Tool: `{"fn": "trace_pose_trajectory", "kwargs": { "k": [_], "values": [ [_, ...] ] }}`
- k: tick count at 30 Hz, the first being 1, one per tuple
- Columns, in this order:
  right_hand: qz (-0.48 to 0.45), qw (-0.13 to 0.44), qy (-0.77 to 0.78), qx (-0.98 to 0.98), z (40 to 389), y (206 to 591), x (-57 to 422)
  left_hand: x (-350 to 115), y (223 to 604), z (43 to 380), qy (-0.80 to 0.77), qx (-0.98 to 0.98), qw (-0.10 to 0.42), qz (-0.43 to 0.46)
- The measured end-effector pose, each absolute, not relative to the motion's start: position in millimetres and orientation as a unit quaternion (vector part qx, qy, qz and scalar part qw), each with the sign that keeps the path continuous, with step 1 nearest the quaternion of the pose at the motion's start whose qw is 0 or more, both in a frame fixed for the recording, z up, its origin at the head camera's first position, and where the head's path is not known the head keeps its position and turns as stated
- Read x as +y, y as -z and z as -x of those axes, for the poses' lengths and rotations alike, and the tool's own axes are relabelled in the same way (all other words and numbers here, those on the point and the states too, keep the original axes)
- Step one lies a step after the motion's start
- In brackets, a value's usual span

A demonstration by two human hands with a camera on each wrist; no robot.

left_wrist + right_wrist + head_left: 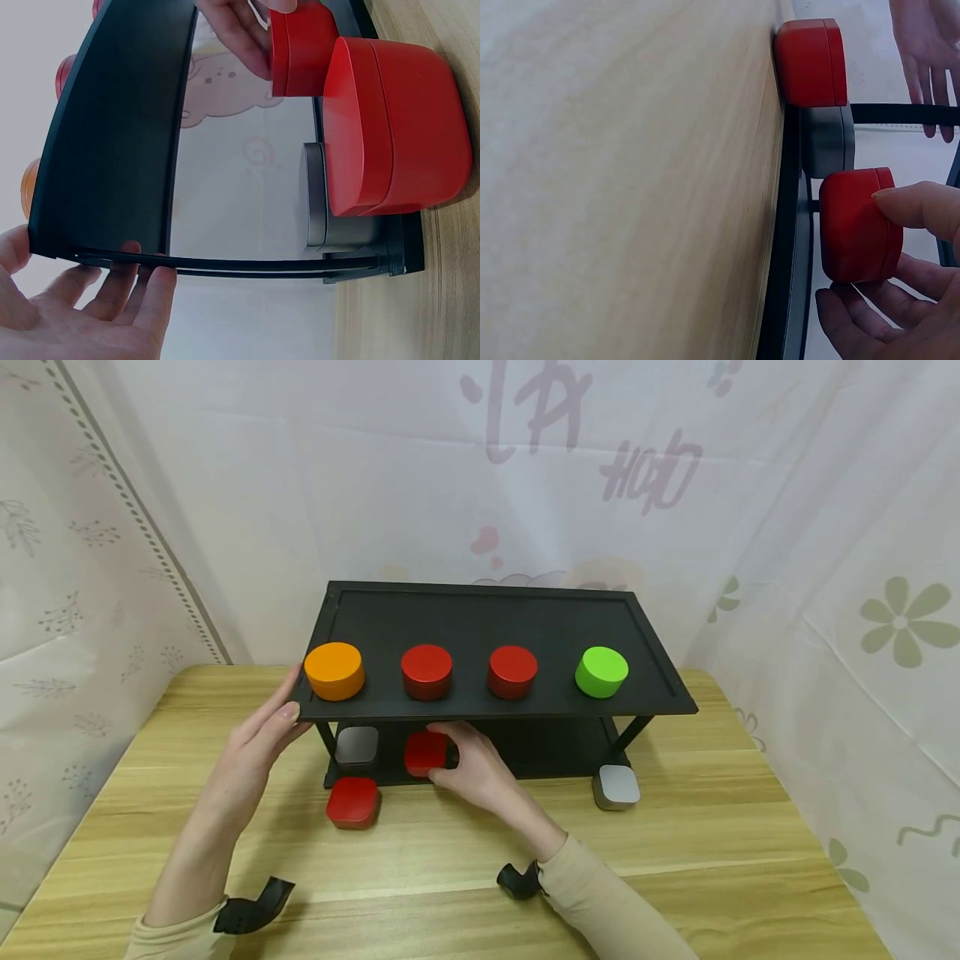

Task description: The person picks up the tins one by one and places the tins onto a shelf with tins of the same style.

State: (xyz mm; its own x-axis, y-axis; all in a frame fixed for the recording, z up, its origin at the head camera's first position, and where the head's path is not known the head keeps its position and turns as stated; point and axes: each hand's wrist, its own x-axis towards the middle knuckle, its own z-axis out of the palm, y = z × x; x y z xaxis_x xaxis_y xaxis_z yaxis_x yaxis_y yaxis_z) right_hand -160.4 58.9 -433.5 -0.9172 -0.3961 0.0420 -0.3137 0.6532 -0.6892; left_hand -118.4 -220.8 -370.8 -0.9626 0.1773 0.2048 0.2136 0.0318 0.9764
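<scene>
A black two-tier shelf [480, 618] stands on the table. My left hand [258, 735] holds the left end of its upper tier, with thumb and fingers on either side of the edge in the left wrist view. My right hand [476, 764] grips a small red square box [425, 753] between thumb and fingers, at the lower tier; in the right wrist view this box [859, 225] appears slightly raised off the tier. To its left, a grey square box [357, 746] sits on the lower tier. Another red square box [353, 802] lies on the table before the shelf's left end.
Along the upper tier's front stand an orange round box [334, 672], two red round boxes [427, 672] [512, 672] and a green round box [602, 672]. A silver-grey square box [617, 787] is on the wooden table [420, 877] at the right. Patterned cloth [247, 485] hangs behind.
</scene>
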Motion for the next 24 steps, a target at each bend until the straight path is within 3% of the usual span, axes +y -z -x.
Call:
{"fn": "trace_pose_trajectory", "kwargs": {
  "k": [24],
  "values": [
    [0.176,0.082,0.363,0.911,174,440,56,-221,370,119,0.680,-0.721,0.013,0.132]
  ]
}}
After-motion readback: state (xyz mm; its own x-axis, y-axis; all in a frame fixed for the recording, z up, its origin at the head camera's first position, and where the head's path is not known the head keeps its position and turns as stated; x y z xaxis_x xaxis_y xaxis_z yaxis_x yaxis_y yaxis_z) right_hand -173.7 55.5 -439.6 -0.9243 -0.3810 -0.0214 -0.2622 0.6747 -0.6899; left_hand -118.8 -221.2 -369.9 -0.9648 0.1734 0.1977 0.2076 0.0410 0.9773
